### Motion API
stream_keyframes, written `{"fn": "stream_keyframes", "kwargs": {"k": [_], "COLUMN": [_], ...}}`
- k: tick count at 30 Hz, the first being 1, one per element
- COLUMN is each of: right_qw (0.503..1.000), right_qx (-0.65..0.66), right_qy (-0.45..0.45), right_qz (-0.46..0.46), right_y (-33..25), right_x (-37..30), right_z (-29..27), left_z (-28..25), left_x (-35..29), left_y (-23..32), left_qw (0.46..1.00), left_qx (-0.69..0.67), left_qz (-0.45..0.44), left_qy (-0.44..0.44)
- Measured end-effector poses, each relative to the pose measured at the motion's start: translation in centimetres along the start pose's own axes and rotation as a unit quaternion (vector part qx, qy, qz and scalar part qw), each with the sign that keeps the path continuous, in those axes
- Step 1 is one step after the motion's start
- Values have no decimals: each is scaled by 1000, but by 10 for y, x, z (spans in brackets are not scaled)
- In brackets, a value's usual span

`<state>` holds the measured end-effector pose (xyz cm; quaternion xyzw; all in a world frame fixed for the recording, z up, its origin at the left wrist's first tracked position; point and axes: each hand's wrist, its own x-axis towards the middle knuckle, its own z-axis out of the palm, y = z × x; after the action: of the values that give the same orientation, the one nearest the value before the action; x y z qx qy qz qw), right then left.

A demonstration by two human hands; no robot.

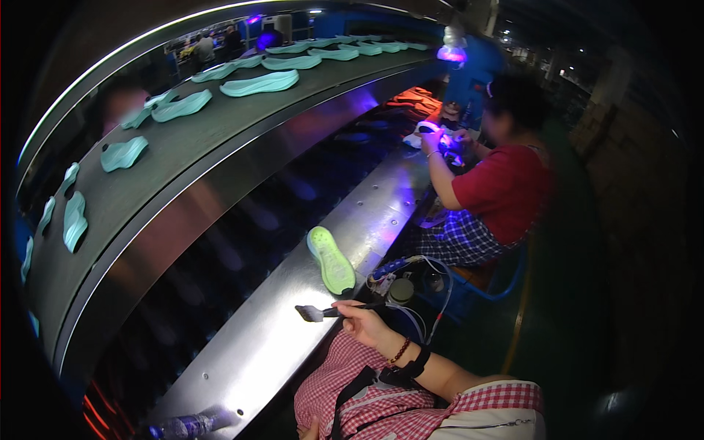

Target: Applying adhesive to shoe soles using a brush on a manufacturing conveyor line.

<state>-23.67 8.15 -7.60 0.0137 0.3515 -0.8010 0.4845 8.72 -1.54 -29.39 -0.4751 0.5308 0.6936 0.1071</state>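
My right hand (pixel 359 324) is closed around the dark handle of a flat paint brush (pixel 311 314), whose bristles point left over the metal bench. Just beyond the brush, a yellow-green shoe sole (pixel 331 260) lies on the bench (pixel 257 334), apart from the bristles. Of my left hand (pixel 309 430), only a small part shows at the lower edge, against my red checked apron; the rest is out of the picture, and I cannot see whether it holds anything.
A conveyor belt (pixel 183 136) carrying several mint-green soles (pixel 260 83) curves along the left and back. Right of the bench are a small jar (pixel 401 291) and a blue-handled tool with hoses (pixel 389 269). A clear bottle (pixel 192 425) lies near left. A co-worker (pixel 499 176) handles a shoe under purple light.
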Motion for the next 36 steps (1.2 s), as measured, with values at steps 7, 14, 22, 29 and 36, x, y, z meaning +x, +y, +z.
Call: {"fn": "stream_keyframes", "kwargs": {"k": [7, 14, 22, 29, 36], "right_qw": [1000, 999, 999, 999, 999], "right_qx": [-9, -19, 10, -14, -1], "right_qy": [19, 26, 35, 43, 17], "right_qz": [-18, -34, -17, -24, -45], "right_y": [-4, -9, 1, -12, -19], "right_x": [0, 2, 5, 7, -1], "right_z": [-1, -1, 3, -6, 6], "left_z": [-11, -6, -30, -41, -53], "left_x": [62, 97, 40, -156, -278], "left_y": [24, 22, -57, 126, 284], "left_qw": [984, 955, 944, 901, 524], "left_qx": [162, 269, 283, 293, 415], "left_qz": [67, 124, 108, 230, 505], "left_qy": [-24, -21, 128, 223, 545]}}
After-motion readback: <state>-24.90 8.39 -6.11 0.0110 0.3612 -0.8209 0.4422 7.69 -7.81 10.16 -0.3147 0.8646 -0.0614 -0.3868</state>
